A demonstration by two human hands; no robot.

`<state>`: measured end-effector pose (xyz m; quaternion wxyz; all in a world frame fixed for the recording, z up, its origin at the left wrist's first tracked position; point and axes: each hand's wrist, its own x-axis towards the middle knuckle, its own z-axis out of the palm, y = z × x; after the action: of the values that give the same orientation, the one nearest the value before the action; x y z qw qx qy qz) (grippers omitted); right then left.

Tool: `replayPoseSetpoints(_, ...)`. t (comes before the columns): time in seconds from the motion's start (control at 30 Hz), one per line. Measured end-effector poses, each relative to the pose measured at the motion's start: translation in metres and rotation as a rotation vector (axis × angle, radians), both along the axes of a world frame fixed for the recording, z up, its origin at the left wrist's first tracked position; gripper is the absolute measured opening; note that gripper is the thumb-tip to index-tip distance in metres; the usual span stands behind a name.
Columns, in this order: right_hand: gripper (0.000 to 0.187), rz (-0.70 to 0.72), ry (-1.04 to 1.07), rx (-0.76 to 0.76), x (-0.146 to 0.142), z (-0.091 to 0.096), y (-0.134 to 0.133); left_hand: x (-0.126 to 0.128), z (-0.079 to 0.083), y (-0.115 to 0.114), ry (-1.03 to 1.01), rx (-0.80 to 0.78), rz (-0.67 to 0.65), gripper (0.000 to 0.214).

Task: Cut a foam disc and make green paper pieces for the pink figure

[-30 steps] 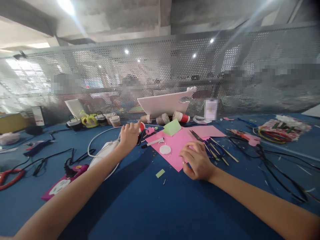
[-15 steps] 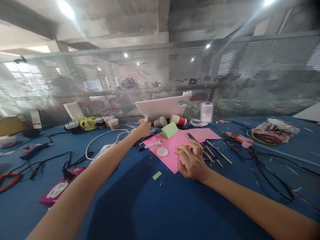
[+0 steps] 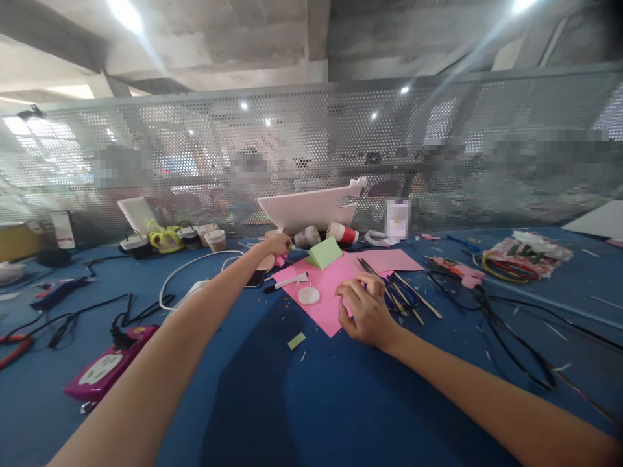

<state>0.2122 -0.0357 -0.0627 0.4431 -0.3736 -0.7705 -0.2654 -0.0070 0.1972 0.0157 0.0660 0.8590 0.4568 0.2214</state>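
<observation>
My left hand [image 3: 279, 244] reaches to the back of the table beside the lying cups, its fingers folded down. A small pink piece [image 3: 281, 260] shows just under it; what the fingers grip, if anything, I cannot make out. Over the near right part of the pink paper [image 3: 328, 318] hovers my right hand [image 3: 365, 308], fingers loosely curled, thumb apart, nothing visible in it. Dark-handled scissors [image 3: 364, 264] and thin wooden sticks [image 3: 428, 301] lie just beyond it. On the paper are a folded green card [image 3: 326, 253], a white disc [image 3: 308, 296] and a white marker [image 3: 291, 281].
At the back lie a red-and-white paper cup [image 3: 343, 232] and a white foam board [image 3: 306, 209] leaning on the mesh screen. A purple power strip [image 3: 109, 366] sits at left. To the right are a pink glue gun [image 3: 470, 275] with black cables and a bundle of bags [image 3: 528, 253].
My left hand has drawn slightly nearer, and the pink piece beneath it shows more. The right hand keeps nearly the same pose over the paper. The whole view has shifted a little.
</observation>
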Motion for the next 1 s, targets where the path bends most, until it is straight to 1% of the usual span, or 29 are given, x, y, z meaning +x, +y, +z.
replayPoseSetpoints(0.1, 0.012, 0.004, 0.065, -0.058, 0.001, -0.002, 0.002, -0.005, 0.005, -0.009, -0.052, -0.025, 0.002, 0.018)
replayPoseSetpoints(0.2, 0.017, -0.024, 0.213, -0.112, 0.004, -0.003, 0.008, -0.003, 0.006, -0.026, -0.222, -0.038, -0.042, 0.03)
replayPoseSetpoints(0.27, 0.02, -0.068, 0.333, -0.116, 0.008, -0.004, 0.013, 0.004, 0.0, -0.042, -0.638, -0.152, -0.157, 0.034)
replayPoseSetpoints(0.3, 0.022, -0.091, 0.38, -0.109, 0.009, -0.005, 0.016, 0.007, -0.005, -0.05, -0.785, -0.184, -0.2, 0.036)
replayPoseSetpoints(0.33, 0.023, -0.11, 0.412, -0.105, 0.01, -0.006, 0.018, 0.011, -0.011, -0.06, -0.871, -0.22, -0.232, 0.039)
replayPoseSetpoints(0.37, 0.023, -0.122, 0.429, -0.106, 0.011, -0.007, 0.021, 0.014, -0.016, -0.069, -0.912, -0.273, -0.259, 0.041)
replayPoseSetpoints(0.43, 0.022, -0.123, 0.426, -0.124, 0.012, -0.011, 0.025, 0.019, -0.027, -0.088, -0.929, -0.37, -0.273, 0.045)
replayPoseSetpoints(0.47, 0.022, -0.118, 0.416, -0.138, 0.012, -0.013, 0.026, 0.02, -0.031, -0.096, -0.913, -0.39, -0.274, 0.045)
replayPoseSetpoints(0.57, 0.02, -0.11, 0.39, -0.178, 0.012, -0.018, 0.029, 0.019, -0.036, -0.116, -0.786, -0.368, -0.328, 0.044)
replayPoseSetpoints(0.63, 0.02, -0.114, 0.388, -0.197, 0.013, -0.02, 0.03, 0.016, -0.036, -0.123, -0.752, -0.32, -0.35, 0.043)
replayPoseSetpoints(0.8, 0.016, -0.125, 0.404, -0.216, 0.017, -0.022, 0.032, 0.014, -0.034, -0.125, -0.742, -0.152, -0.336, 0.039)
replayPoseSetpoints(1.0, 0.016, -0.116, 0.37, -0.239, 0.017, -0.023, 0.034, 0.017, -0.042, -0.125, -0.769, -0.086, -0.309, 0.039)
